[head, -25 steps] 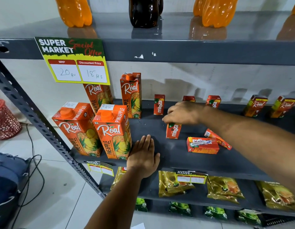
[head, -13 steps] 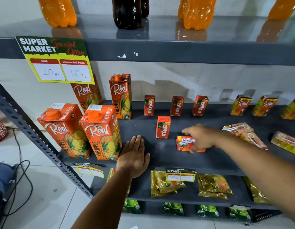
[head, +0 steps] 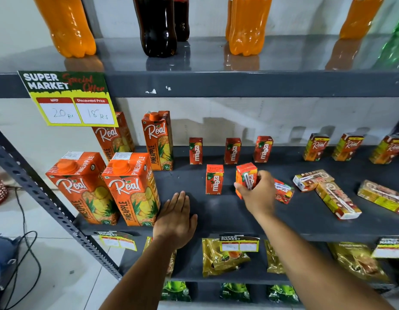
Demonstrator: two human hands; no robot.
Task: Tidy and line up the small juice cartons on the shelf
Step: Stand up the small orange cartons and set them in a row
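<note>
On shelf (head: pixel 216 211): right hand (head: pixel 256 193) grip closed round tilted orange Maaza carton (head: pixel 244 175); left hand (head: pixel 175 217) flat, empty.

The grey shelf (head: pixel 216 211) carries tall pineapple cartons (head: pixel 131 189), upright Maaza cartons (head: pixel 196 151) — and toppled small cartons (head: pixel 337 198).

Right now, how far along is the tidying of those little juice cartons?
Partway. Three Maaza cartons stand along the back and one stands in front. The right hand has a grip on another carton. One Maaza carton and several Real cartons lie flat. The left hand rests on the shelf.
</note>
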